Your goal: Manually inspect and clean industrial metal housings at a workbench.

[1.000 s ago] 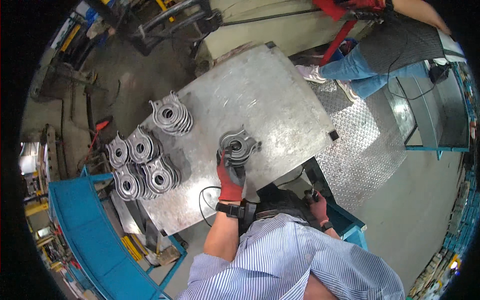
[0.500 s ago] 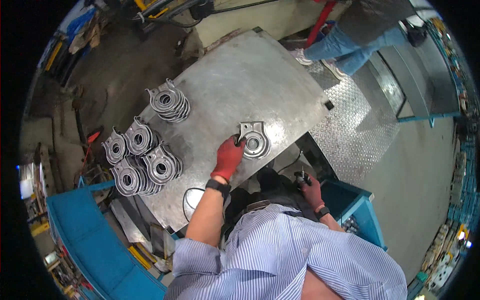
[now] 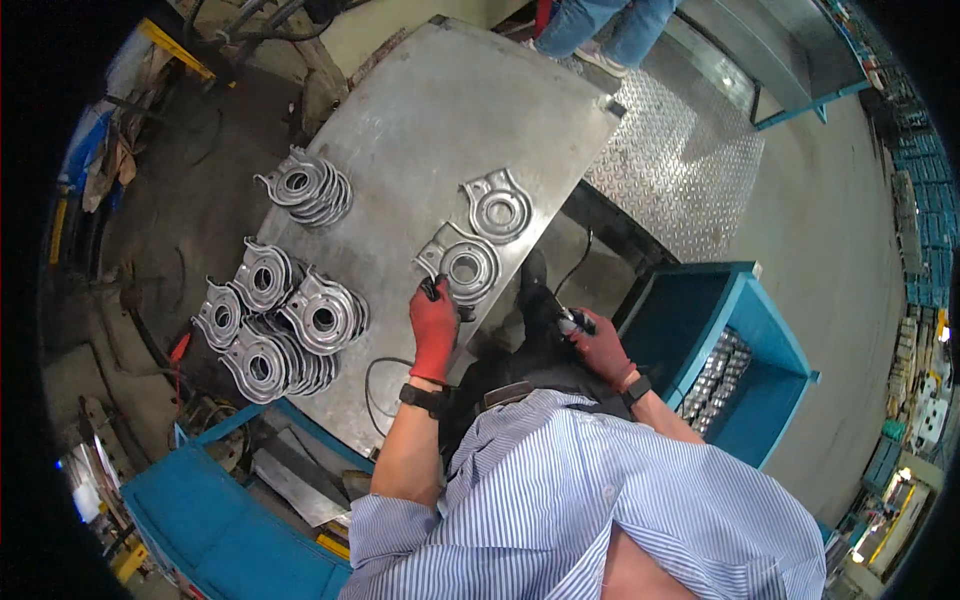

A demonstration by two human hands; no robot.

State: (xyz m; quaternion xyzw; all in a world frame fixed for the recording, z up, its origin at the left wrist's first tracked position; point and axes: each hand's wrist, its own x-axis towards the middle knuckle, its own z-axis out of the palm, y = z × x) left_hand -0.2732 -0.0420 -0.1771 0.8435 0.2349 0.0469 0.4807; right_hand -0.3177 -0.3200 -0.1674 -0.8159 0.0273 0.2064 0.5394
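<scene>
My left hand (image 3: 434, 325), in a red glove with dark fingertips, grips the near-left edge of a grey stamped metal bracket (image 3: 486, 262) with a round ring opening. Just beyond it and to the right, a second bracket of the same kind (image 3: 500, 187) lies on the metal table (image 3: 430, 110), close against the first. In front of my body, off the table's near edge, my right hand (image 3: 602, 350), also red-gloved, is closed round a small dark hand tool (image 3: 572, 322) with a metallic part. Its fingers hide most of the tool.
Stacked brackets (image 3: 262, 370) stand along the table's left side, with another stack (image 3: 305, 185) farther back. A blue bin (image 3: 745, 300) at right holds small metal parts (image 3: 718, 375). A blue cart (image 3: 230, 510) is at lower left. Beyond the table, a person's jeans (image 3: 585, 22) show.
Two brackets now show near the table's edge, where one was visible before. My left hand has shifted onto the nearer one's edge. The view has turned, showing more of the blue bin.
</scene>
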